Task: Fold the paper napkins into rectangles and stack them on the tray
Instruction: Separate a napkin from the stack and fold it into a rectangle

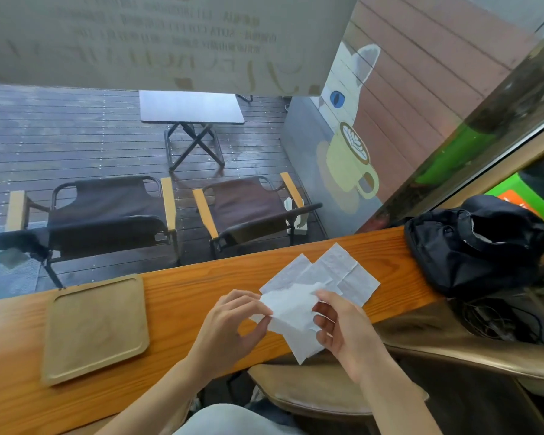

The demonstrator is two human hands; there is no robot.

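Note:
A white paper napkin (292, 318) hangs between both hands above the near edge of the wooden counter (182, 296). My left hand (233, 328) pinches its left edge. My right hand (339, 328) grips its right side. The napkin is partly folded and crumpled, with a corner drooping below the counter edge. More white napkins (343, 271) lie spread flat and overlapping on the counter just behind my hands. A square tan tray (95, 328) sits to the left on the counter, with nothing on it.
A black bag (474, 246) rests on the counter's right end. A window runs along the counter's far side, with chairs and a small table on the deck outside. A tan chair back (327, 387) stands below my hands.

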